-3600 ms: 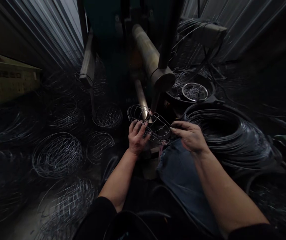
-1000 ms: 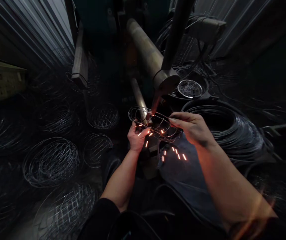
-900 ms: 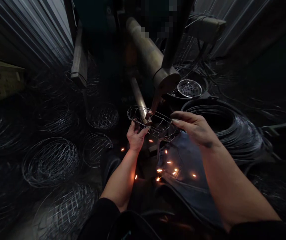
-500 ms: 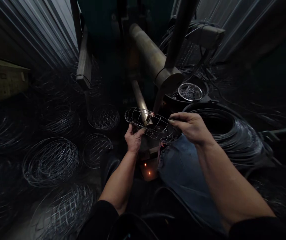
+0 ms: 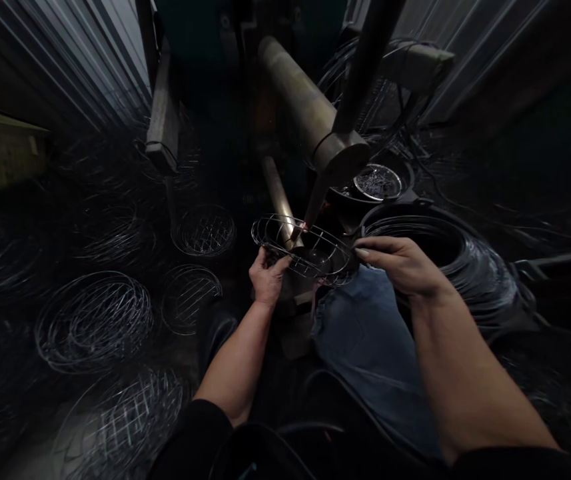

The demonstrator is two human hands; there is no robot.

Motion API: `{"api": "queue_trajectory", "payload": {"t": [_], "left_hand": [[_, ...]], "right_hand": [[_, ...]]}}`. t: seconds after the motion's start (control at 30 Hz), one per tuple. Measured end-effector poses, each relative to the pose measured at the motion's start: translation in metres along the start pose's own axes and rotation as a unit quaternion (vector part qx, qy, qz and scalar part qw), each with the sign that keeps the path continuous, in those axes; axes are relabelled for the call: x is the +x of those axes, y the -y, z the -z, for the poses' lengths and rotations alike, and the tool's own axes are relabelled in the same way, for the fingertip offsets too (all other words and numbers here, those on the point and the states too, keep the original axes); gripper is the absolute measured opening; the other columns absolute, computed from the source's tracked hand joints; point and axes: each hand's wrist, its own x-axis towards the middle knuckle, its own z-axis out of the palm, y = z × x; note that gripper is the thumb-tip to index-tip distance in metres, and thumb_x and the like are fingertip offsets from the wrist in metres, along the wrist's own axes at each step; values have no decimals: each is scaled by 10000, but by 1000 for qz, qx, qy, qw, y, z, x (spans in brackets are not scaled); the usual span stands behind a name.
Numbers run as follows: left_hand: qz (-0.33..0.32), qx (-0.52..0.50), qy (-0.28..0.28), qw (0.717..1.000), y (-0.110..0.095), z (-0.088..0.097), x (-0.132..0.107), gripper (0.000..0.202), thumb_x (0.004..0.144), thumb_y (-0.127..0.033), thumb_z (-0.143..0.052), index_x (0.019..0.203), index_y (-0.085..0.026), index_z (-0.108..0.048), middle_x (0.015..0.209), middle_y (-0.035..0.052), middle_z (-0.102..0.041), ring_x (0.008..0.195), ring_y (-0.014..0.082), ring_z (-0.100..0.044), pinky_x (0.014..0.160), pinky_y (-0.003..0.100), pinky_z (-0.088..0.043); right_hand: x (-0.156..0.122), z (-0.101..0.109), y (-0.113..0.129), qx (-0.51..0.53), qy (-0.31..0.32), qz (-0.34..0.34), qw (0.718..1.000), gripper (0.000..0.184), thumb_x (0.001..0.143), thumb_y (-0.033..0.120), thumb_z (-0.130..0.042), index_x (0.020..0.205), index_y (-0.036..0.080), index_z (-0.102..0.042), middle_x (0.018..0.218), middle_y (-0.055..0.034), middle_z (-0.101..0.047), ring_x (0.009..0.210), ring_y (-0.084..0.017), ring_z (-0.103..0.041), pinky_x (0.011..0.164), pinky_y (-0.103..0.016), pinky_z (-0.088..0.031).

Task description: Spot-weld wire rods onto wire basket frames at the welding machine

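Observation:
My left hand (image 5: 266, 277) is closed on the near left rim of a round, shallow wire basket (image 5: 322, 235), thumb and fingers pinching the wire. The basket sits tilted at the meeting point of a pointed upper metal rod (image 5: 314, 203) and a lower metal bar (image 5: 279, 197); a small reddish glow shows there. Just off the basket's right edge, my right hand (image 5: 408, 265) has its thumb and index finger pinched together. Whatever is between those fingertips is too dark and small to make out.
Right of my knee lies a large wire coil (image 5: 485, 267). Behind it stands a round bowl (image 5: 378, 182) of small metal pieces. Wire baskets and grids (image 5: 100, 320) pile up on the left floor. A thick metal cylinder (image 5: 305, 100) juts toward me overhead.
My right hand has moved right, away from the basket's rim. Orange sparks below the basket are gone. My left hand and the basket stay nearly in place.

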Motion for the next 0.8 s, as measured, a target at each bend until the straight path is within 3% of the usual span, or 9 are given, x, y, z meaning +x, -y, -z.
{"api": "queue_trajectory", "payload": {"t": [0.13, 0.33, 0.53, 0.67, 0.8], "left_hand": [[-2, 20, -4, 1000, -1, 3, 0, 426, 595, -289, -813, 972, -156, -668, 835, 1, -628, 762, 109, -567, 755, 200, -451], [-1, 13, -37, 999, -10, -1, 1, 505, 554, -271, -840, 1010, -142, -664, 839, -5, -621, 759, 96, -553, 758, 192, -447], [6, 5, -3, 1000, -9, -3, -2, 390, 582, -291, -827, 909, -155, -663, 796, -7, -621, 733, 100, -556, 728, 196, -448], [12, -36, 4, 999, -3, -1, -2, 375, 574, -254, -827, 905, -169, -674, 771, -20, -612, 722, 88, -551, 735, 196, -442], [70, -98, 3, 993, -3, 1, -1, 382, 558, -253, -822, 902, -161, -684, 794, 0, -635, 716, 98, -572, 724, 227, -453]], "right_hand": [[-3, 7, -3, -29, 38, -8, 999, 353, 514, 433, -870, 758, 202, -763, 756, -32, -706, 680, -159, -615, 675, -294, -496], [8, 1, -13, -27, -4, 26, 999, 346, 493, 431, -873, 731, 207, -757, 701, -13, -683, 619, -143, -589, 624, -288, -475], [3, 1, -21, 2, -34, 46, 998, 257, 554, 360, -856, 743, 222, -749, 742, -8, -695, 673, -145, -604, 667, -288, -483], [-8, -10, -6, -19, -25, 54, 998, 234, 563, 372, -838, 718, 224, -746, 726, -17, -691, 682, -168, -611, 654, -303, -494], [-9, -28, 21, -72, -21, 90, 993, 162, 605, 343, -791, 688, 212, -745, 675, -15, -678, 649, -164, -599, 614, -289, -479]]}}
